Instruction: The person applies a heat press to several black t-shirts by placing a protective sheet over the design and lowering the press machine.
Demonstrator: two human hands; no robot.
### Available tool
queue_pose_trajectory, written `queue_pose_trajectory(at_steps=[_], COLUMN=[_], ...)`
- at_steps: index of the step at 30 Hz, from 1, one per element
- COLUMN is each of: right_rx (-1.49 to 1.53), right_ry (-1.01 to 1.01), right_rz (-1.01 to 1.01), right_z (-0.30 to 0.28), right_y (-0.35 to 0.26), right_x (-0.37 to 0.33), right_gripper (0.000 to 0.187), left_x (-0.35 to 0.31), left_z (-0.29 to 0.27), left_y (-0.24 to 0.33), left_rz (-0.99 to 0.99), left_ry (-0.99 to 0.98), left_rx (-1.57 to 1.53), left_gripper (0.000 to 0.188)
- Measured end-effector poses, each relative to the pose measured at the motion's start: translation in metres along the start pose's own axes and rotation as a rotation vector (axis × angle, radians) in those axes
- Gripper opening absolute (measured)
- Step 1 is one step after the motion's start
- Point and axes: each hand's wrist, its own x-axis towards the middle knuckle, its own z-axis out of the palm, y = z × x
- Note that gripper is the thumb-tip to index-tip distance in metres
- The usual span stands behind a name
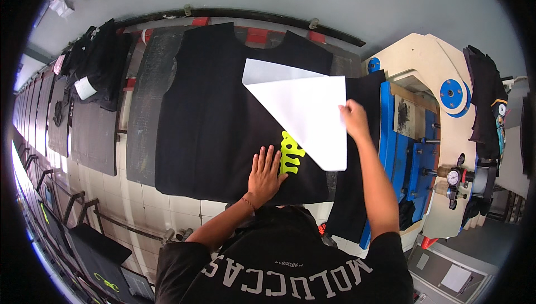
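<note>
A black T-shirt (204, 108) lies spread on a dark flat board (146, 97), its neck opening at the far side. Fingers stretched out, my left hand (264, 176) rests flat on the shirt, just left of neon yellow lettering (290, 156). My right hand (354, 119) pinches the right edge of a white sheet (315, 108). That sheet is folded over on itself and lifted above the shirt. It hides the upper part of the lettering and some of the shirt's right side.
On the right stands a cream and blue press machine (413, 153) with a round gauge (453, 177). Black fabric (357, 181) hangs between it and the shirt. Black garments (97, 63) are piled at the far left, by a row of grey boards (95, 136). Metal rails (128, 224) run along the lower left.
</note>
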Motion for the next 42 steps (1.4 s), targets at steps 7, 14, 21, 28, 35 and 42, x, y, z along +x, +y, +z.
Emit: queue_pose_trajectory(at_steps=[7,14,21,28,35,42], right_rx=[-0.169,-0.328,-0.218,0.030,0.157,0.413], right_ry=[0.125,0.386,0.683,0.356,0.137,-0.318], right_rz=[-0.026,-0.003,-0.418,-0.555,-0.783,-0.943], right_z=[-0.054,-0.133,-0.260,-0.185,-0.031,0.028], right_y=[0.011,-0.059,-0.158,-0.244,-0.206,-0.186], right_x=[0.142,0.244,0.222,0.000,-0.194,-0.356], right_gripper=[0.028,0.032,0.034,0.022,0.010,0.018], left_x=[0.002,0.004,0.001,-0.004,-0.057,-0.208], left_z=[-0.002,-0.004,-0.006,-0.055,-0.146,-0.069], left_y=[-0.004,-0.005,0.001,0.027,0.113,0.099], left_rz=[0.022,0.051,0.053,-0.049,-0.265,-0.630], left_ry=[-0.064,-0.101,-0.086,0.225,0.604,1.179], left_rx=[0.034,0.054,0.064,-0.562,-1.417,-1.335], left_gripper=[0.067,0.063,0.064,0.060,0.059,0.022])
